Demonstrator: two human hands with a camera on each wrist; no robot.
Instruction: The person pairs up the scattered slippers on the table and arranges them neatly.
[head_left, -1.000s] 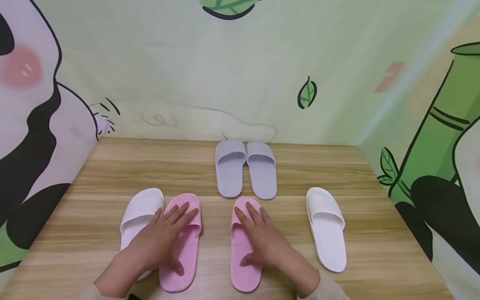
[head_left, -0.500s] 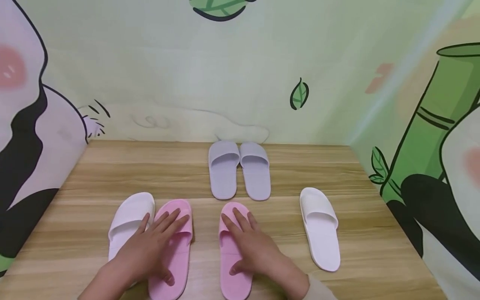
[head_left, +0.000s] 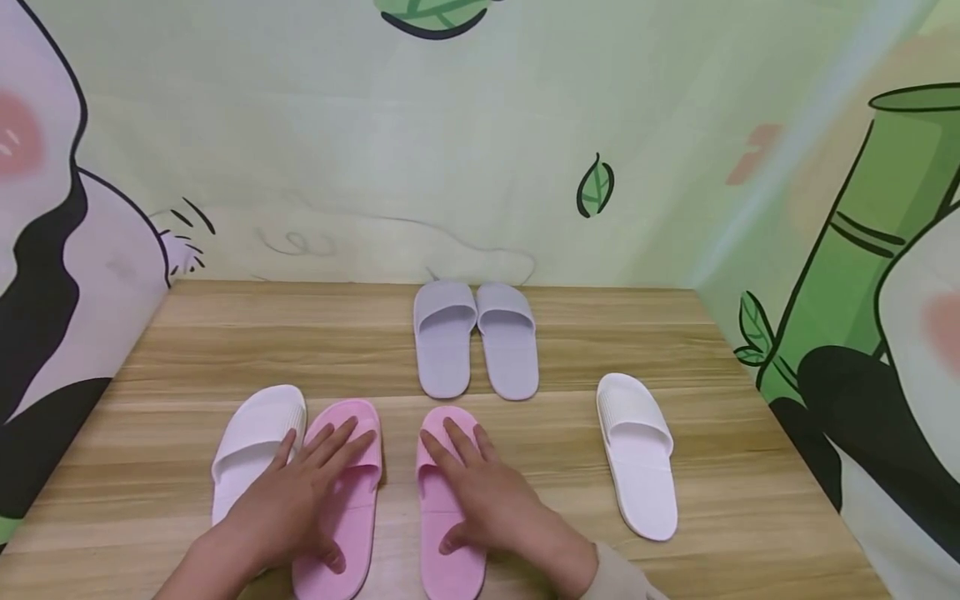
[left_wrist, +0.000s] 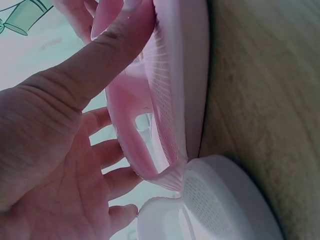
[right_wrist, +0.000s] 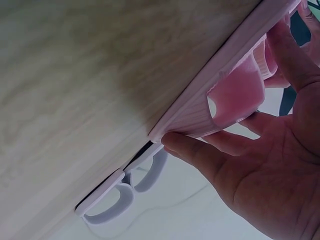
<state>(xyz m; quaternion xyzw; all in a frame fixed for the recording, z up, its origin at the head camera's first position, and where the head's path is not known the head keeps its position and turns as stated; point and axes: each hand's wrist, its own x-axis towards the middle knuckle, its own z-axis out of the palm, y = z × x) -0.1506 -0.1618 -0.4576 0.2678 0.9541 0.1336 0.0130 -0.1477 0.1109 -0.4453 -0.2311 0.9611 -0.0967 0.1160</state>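
Observation:
My left hand point(head_left: 288, 508) lies with fingers spread on the strap of a pink slipper point(head_left: 360, 517). Its thumb touches the sole further back, as the left wrist view confirms. A second pink slipper point(head_left: 435, 508) sits a short gap to the right. My right hand point(head_left: 487, 500) rests its outstretched fingers on that one's strap, thumb on the insole. Beside the left pink slipper, partly hidden by my left hand, is a white slipper point(head_left: 251, 429). Another white slipper point(head_left: 637, 467) lies apart on the right, slightly angled.
Two pale grey slippers point(head_left: 442, 350) stand side by side at the back, toes toward the wall. The wood-grain surface point(head_left: 315, 333) meets a green wall point(head_left: 337, 142) painted with leaves, bamboo and black-and-white figures, which also rises at both sides.
My right hand has slid the right pink slipper leftward, narrowing the gap to the left one. My left hand stays on its slipper. The head view has shifted slightly.

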